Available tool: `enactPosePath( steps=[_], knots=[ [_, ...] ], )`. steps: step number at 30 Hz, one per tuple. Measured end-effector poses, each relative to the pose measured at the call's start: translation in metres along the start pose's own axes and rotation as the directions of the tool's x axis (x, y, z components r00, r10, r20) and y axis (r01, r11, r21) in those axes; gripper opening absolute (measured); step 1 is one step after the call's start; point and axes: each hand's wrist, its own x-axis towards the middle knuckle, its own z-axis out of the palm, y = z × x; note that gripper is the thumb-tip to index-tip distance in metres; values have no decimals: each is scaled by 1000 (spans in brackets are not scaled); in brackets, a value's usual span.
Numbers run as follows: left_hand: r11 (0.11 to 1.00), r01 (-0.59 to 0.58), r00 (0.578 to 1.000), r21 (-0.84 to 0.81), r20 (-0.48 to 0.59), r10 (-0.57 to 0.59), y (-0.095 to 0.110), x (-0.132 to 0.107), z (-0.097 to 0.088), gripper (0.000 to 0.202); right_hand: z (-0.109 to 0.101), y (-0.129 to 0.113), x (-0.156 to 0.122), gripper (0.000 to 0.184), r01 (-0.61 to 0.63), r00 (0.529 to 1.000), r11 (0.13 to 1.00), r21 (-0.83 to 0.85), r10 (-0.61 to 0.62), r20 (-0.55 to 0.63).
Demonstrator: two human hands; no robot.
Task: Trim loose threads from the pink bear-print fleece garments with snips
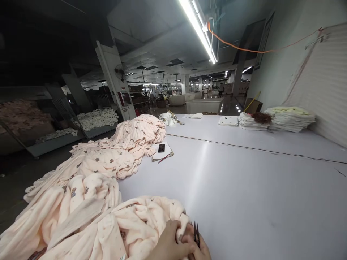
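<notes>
My left hand [168, 243] is at the bottom edge, its fingers closed on a fold of the peach printed fabric [108, 202]. Pressed against it from the right, my right hand [199, 249] is closed around small dark thread snips [196, 233] whose blades point up. The peach fabric lies in a long heap along the left side of the white table [244, 187]. Both wrists are cut off by the frame.
A phone [161, 147] lies on a notebook [162, 153] with a pen beside the heap. Stacks of folded white and yellow cloth [287, 119] sit at the far right by the wall. Carts of fabric [94, 121] stand left of the table.
</notes>
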Motion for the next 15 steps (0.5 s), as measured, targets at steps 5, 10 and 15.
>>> enactPosePath(
  steps=[5,10,15],
  knots=[
    [977,4,1000,-212,12,-1,-10,-4,-15,16,12,-28,-14,41,249,968,905,-346,-228,102],
    [871,61,986,-488,165,24,-1,-17,-26,24,2,-56,-21,23,324,939,615,-718,-305,163],
    [796,130,974,-591,225,8,-1,-17,-33,32,14,-60,-23,25,455,890,513,-728,-283,357]
  ],
)
